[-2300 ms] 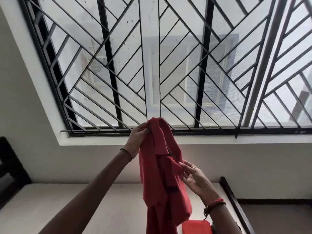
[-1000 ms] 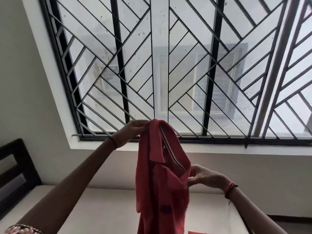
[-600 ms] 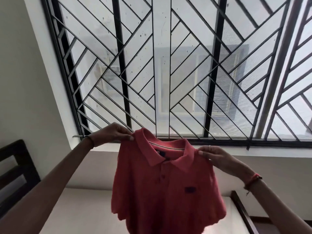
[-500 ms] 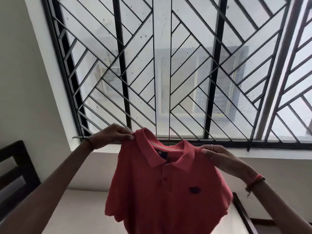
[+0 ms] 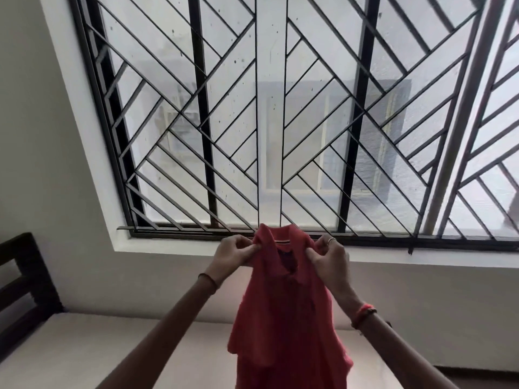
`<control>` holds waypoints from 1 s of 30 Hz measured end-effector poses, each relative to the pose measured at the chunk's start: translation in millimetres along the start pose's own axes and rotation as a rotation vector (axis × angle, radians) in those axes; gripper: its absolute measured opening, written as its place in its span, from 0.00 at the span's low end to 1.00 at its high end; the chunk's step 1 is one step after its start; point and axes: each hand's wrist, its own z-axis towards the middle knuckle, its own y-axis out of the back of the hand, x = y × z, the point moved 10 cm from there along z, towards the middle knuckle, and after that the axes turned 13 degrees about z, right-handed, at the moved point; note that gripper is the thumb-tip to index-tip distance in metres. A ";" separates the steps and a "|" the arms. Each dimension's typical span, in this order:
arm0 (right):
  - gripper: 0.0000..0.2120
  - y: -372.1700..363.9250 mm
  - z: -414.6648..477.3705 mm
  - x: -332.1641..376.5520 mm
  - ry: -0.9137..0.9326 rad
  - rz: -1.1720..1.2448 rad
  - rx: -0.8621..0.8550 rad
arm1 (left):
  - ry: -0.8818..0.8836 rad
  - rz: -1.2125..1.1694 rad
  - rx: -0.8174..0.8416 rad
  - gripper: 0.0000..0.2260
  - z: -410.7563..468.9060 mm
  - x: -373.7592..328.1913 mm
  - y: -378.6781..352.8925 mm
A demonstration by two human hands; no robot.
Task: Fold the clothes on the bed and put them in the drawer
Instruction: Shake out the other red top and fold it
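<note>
A red polo shirt (image 5: 283, 318) hangs in the air in front of the window, above the bed (image 5: 84, 349). My left hand (image 5: 233, 254) pinches its left shoulder by the collar. My right hand (image 5: 328, 256) pinches the right shoulder, close to the other hand. The shirt is bunched narrow between the hands, its collar up and its body drooping down out of the frame. The drawer is not in view.
A barred window (image 5: 280, 122) with a white sill fills the wall ahead. A dark wooden headboard (image 5: 22, 290) stands at the left end of the beige mattress. A strip of dark floor (image 5: 477, 374) shows at the lower right.
The shirt hung from my left hand alone, then both hands spread it wide by the shoulders. Now the hands have come close together and the shirt has narrowed.
</note>
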 end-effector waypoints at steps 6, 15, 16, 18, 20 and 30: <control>0.12 -25.9 -19.1 7.4 -0.034 0.046 0.038 | -0.050 -0.035 0.083 0.03 -20.5 -8.9 -44.8; 0.08 -62.2 -37.5 -21.8 -0.324 0.458 0.401 | -0.023 -0.117 0.163 0.04 -26.0 -1.3 -60.2; 0.11 -66.2 -41.6 -19.8 -0.333 0.481 0.440 | -0.042 -0.091 0.179 0.05 -27.0 -2.4 -64.4; 0.16 -67.0 -43.4 -15.3 -0.318 0.405 0.451 | -0.086 -0.058 0.193 0.08 -29.1 -5.2 -69.8; 0.12 -60.8 -36.4 -13.3 -0.266 0.298 0.390 | -0.129 -0.064 0.204 0.08 -30.9 -10.4 -71.8; 0.09 -34.3 -24.8 2.1 -0.139 0.393 0.332 | -0.561 0.301 0.132 0.21 -16.0 -68.7 -33.7</control>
